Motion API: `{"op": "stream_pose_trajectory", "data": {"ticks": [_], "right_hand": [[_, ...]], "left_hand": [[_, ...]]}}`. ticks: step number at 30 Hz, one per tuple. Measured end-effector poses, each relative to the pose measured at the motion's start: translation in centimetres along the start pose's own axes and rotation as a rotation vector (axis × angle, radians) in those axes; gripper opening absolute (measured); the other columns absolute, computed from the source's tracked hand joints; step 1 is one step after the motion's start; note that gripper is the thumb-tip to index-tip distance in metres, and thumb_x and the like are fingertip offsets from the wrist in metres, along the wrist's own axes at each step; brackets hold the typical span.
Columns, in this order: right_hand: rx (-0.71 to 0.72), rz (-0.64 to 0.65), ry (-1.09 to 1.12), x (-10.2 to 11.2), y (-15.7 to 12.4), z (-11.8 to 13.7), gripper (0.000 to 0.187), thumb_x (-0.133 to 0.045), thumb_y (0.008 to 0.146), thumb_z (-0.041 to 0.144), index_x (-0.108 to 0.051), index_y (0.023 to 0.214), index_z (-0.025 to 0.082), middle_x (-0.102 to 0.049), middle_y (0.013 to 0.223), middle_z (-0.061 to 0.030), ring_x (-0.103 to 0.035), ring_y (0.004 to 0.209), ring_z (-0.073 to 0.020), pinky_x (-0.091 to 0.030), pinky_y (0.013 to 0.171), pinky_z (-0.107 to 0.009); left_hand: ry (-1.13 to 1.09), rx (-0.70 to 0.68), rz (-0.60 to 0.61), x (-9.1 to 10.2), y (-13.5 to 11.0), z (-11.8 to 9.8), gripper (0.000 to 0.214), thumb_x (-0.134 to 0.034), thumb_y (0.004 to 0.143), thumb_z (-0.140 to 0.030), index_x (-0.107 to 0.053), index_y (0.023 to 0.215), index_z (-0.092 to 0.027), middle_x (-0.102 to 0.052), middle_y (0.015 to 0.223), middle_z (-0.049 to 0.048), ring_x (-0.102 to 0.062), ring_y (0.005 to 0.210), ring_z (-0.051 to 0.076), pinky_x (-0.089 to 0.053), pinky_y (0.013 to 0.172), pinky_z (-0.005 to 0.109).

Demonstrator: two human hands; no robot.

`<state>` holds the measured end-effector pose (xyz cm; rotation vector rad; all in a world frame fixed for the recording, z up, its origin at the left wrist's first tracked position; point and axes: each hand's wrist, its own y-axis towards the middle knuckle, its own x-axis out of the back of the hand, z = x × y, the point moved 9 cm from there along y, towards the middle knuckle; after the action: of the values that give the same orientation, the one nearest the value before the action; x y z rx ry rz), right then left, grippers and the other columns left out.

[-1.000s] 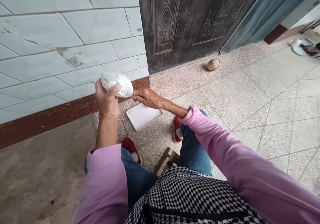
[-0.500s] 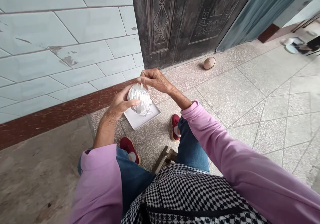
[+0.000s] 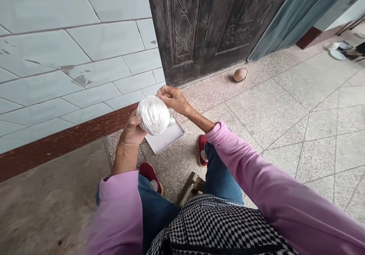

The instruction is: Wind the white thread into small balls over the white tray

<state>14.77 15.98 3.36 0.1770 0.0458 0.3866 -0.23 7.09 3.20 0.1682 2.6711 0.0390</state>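
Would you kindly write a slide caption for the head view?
Left hand holding a shiny white ball of wound strand above a shallow white rectangular tray, right hand curled at the ball's upper edge.

The ball (image 3: 154, 115) is between left fingers (image 3: 137, 119) and right fingers (image 3: 166, 91), the tray (image 3: 168, 139) on the floor (image 3: 251, 110) below.

Pale tiled wall (image 3: 114, 38), red-brown baseboard (image 3: 65, 143), dark carved door (image 3: 211, 23), blue-green curtain (image 3: 302, 19), speckled floor (image 3: 273, 110), soft daylight

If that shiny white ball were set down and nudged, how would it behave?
The ball of white strands would probably roll, given its rounded sides. Its sheen hints at a slippery surface, and the wound strands suggest it might give slightly when squeezed.
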Motion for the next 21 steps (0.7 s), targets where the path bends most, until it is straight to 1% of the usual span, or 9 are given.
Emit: {"op": "stream_pose_trajectory", "data": {"ticks": [2,4,6,9,12,15,18,20,21], "right_hand": [[-0.023,-0.040,-0.029,0.0,0.0,0.0,0.052,-0.097,0.118,0.052,-0.062,0.091,0.023,-0.044,0.067,0.0113,-0.038,0.069,-0.0117,-0.030,0.066,-0.029],[-0.052,-0.033,-0.048,-0.3,-0.2,0.2,0.045,-0.088,0.123,0.039,-0.065,0.088,0.021,-0.050,0.069,0.0090,-0.047,0.077,-0.0123,-0.035,0.073,-0.030],[-0.073,-0.003,-0.062,-0.8,-0.6,0.5,0.049,-0.080,0.124,0.033,-0.061,0.080,0.022,-0.057,0.072,0.0055,-0.058,0.089,-0.0139,-0.039,0.081,-0.033],[-0.064,0.046,-0.127,-1.6,-1.4,1.4,0.053,-0.079,0.121,0.030,-0.056,0.073,0.024,-0.067,0.078,0.0012,-0.066,0.103,-0.0182,-0.043,0.089,-0.035],[-0.039,0.104,-0.262,-2.8,-2.4,2.3,0.045,-0.077,0.117,0.014,-0.060,0.077,0.024,-0.068,0.082,0.0011,-0.065,0.095,-0.0193,-0.044,0.093,-0.034],[-0.048,0.187,-0.372,-4.2,-3.5,3.1,0.048,-0.073,0.117,0.003,-0.058,0.076,0.024,-0.061,0.077,0.0022,-0.058,0.086,-0.0188,-0.042,0.089,-0.035],[-0.058,0.274,-0.405,-4.9,-4.3,4.0,0.047,-0.075,0.120,0.004,-0.064,0.079,0.024,-0.062,0.076,0.0015,-0.058,0.085,-0.0196,-0.044,0.087,-0.035],[-0.036,0.296,-0.384,-4.5,-4.5,4.7,0.045,-0.078,0.120,0.008,-0.067,0.079,0.023,-0.064,0.078,0.0008,-0.059,0.086,-0.0200,-0.045,0.086,-0.034],[-0.020,0.291,-0.351,-4.1,-4.4,5.0,0.044,-0.082,0.120,0.012,-0.068,0.079,0.023,-0.065,0.079,0.0006,-0.059,0.086,-0.0200,-0.045,0.084,-0.034]], "left_hand": [[-0.041,-0.027,-0.050,0.1,0.4,-0.2,0.074,-0.111,0.068,-0.066,-0.089,0.125,-0.024,-0.094,0.126,0.0176,-0.079,0.157,0.055,-0.076,0.123,0.062],[-0.058,-0.035,-0.097,0.4,0.7,-0.3,0.074,-0.109,0.070,-0.063,-0.086,0.127,-0.023,-0.094,0.128,0.0163,-0.075,0.161,0.054,-0.074,0.123,0.060],[-0.056,-0.047,-0.141,1.0,0.9,-0.4,0.071,-0.107,0.071,-0.062,-0.082,0.124,-0.023,-0.093,0.126,0.0143,-0.070,0.164,0.054,-0.071,0.123,0.060],[-0.026,-0.093,-0.156,1.7,1.3,-1.0,0.069,-0.102,0.076,-0.065,-0.078,0.126,-0.023,-0.092,0.131,0.0112,-0.062,0.169,0.051,-0.063,0.130,0.061],[-0.011,-0.154,-0.184,2.3,1.7,-1.8,0.069,-0.099,0.078,-0.066,-0.078,0.128,-0.023,-0.092,0.141,0.0090,-0.059,0.171,0.046,-0.059,0.133,0.057],[-0.038,-0.207,-0.268,3.4,1.6,-2.3,0.067,-0.102,0.076,-0.058,-0.078,0.128,-0.024,-0.090,0.145,0.0069,-0.062,0.169,0.042,-0.061,0.131,0.055],[-0.002,-0.235,-0.368,5.1,1.3,-2.5,0.059,-0.107,0.076,-0.047,-0.077,0.124,-0.030,-0.088,0.142,0.0030,-0.069,0.160,0.039,-0.067,0.122,0.051],[0.045,-0.232,-0.412,6.3,1.3,-2.3,0.060,-0.109,0.075,-0.041,-0.075,0.124,-0.032,-0.086,0.139,0.0011,-0.074,0.150,0.036,-0.068,0.115,0.048],[0.063,-0.229,-0.424,6.8,1.3,-2.1,0.064,-0.110,0.073,-0.039,-0.075,0.127,-0.032,-0.085,0.137,0.0009,-0.076,0.145,0.034,-0.069,0.112,0.046]]}}
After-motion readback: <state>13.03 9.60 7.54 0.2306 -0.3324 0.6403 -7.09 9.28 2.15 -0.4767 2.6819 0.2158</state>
